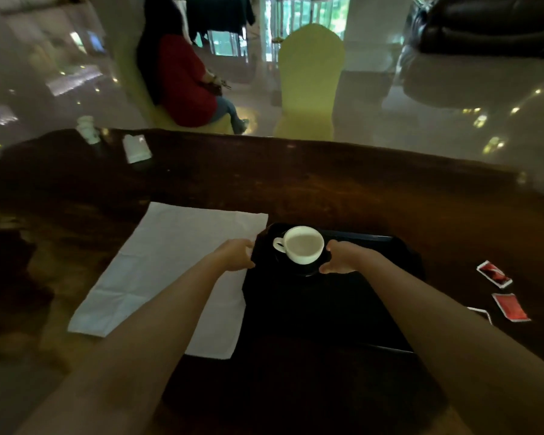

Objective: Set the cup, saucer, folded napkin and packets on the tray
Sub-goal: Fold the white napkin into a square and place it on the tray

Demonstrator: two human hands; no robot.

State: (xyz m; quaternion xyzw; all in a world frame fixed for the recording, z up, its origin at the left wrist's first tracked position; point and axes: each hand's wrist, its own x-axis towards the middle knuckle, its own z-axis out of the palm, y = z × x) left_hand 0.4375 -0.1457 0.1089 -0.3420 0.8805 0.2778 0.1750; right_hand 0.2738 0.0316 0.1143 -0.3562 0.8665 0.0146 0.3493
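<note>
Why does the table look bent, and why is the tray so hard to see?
Head view: the wide lens bows the table's far edge; in the same view, dim light makes the black tray and dark saucer melt together, while the white cup and napkin stand out; the room behind is blurry, with little lights glaring on the shiny floor.

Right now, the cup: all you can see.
White glossy cup, ceramic by its look, upright, loop handle to the left; inside pale, contents unclear. It sits on a dark saucer at the far-left corner of the black tray. The right hand holds the saucer's right edge; contact with the cup unclear.
</note>
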